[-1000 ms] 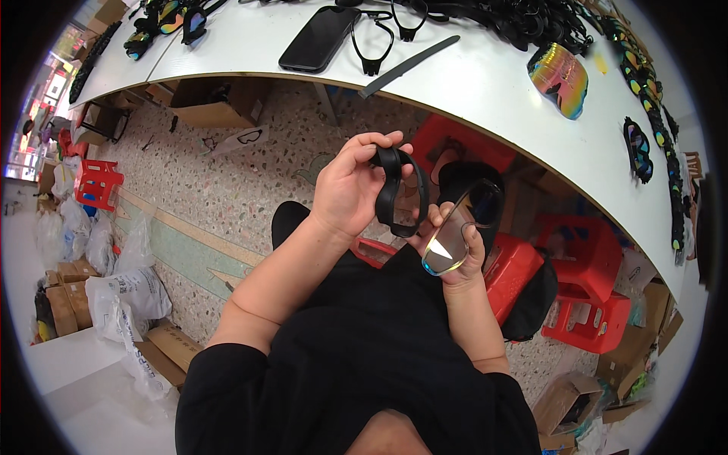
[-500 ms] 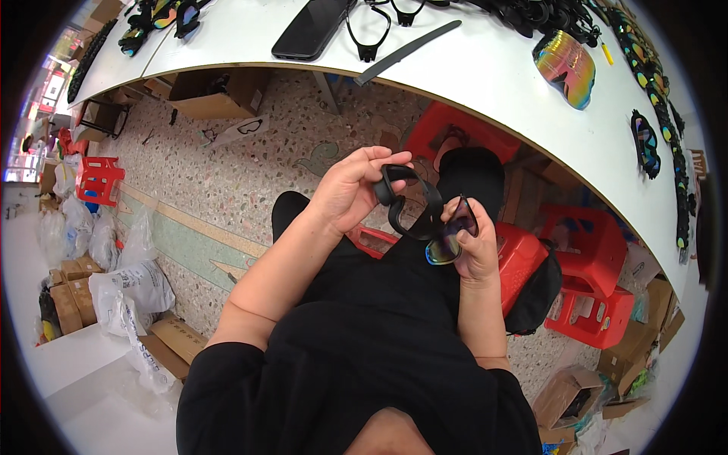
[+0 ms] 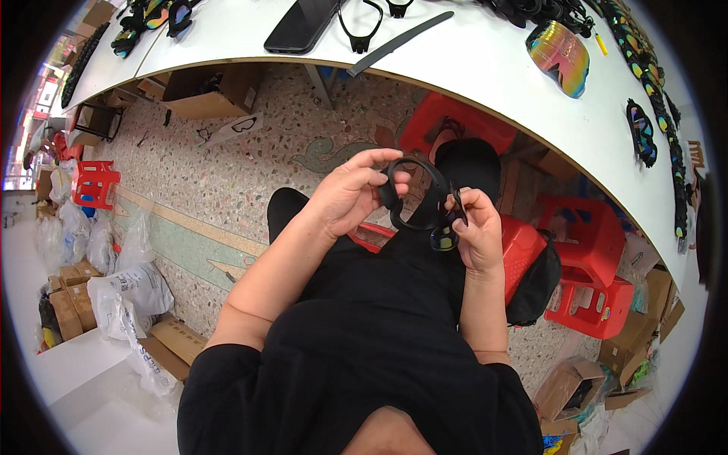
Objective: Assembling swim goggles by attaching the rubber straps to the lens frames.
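Note:
Above my lap, my left hand (image 3: 350, 191) pinches one end of a black goggle frame (image 3: 435, 208) between thumb and fingers. The frame is curved into an open loop, and its far side reaches toward my right hand (image 3: 481, 233). My right hand grips a dark mirrored goggle lens (image 3: 444, 240) by its edge. The lens is turned nearly edge-on, with a greenish shine on its lower part. Lens and frame overlap in the picture; whether they are joined I cannot tell. My fingers hide part of the lens.
On the white table (image 3: 470, 64) ahead lie a black phone (image 3: 302, 26), a black frame (image 3: 359, 30), a grey strip (image 3: 402, 44), a rainbow mirrored lens (image 3: 560, 59) and goggles (image 3: 643, 135). Red stools (image 3: 584, 239) stand under it; cartons (image 3: 216, 92) and plastic bags (image 3: 136, 292) sit around.
The lens in my right hand has turned from showing its face to nearly edge-on. The frame has tilted, so its loop shows rounder. Both hands stay in nearly the same place.

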A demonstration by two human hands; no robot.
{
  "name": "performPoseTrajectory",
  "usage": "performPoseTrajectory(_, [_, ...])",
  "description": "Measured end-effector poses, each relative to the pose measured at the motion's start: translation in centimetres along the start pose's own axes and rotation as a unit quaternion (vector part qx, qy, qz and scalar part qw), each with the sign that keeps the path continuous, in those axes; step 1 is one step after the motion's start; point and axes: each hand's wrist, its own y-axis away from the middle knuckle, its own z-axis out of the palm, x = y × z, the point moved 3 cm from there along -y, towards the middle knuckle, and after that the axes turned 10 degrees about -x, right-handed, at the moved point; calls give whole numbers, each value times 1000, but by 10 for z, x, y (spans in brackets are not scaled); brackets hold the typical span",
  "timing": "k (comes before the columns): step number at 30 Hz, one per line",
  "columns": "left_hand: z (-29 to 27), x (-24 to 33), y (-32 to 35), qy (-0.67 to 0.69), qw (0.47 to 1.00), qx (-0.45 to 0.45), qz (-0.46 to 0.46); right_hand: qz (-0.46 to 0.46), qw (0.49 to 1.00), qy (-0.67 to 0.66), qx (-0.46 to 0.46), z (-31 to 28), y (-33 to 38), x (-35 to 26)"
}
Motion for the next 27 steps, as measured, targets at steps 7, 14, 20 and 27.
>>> performPoseTrajectory(7, [-8,4,0,28,997,-12,68,12,999,48,6,8,1,3])
performPoseTrajectory(14, [14,0,3,-37,992,27,113,-102,933,341,52,19,4,10])
performPoseTrajectory(20, [10,-7,2,-19,995,21,98,-102,905,402,98,27,5,15])
performPoseTrajectory(27, [11,-14,1,-7,996,26,88,-148,854,481,133,32,5,9])
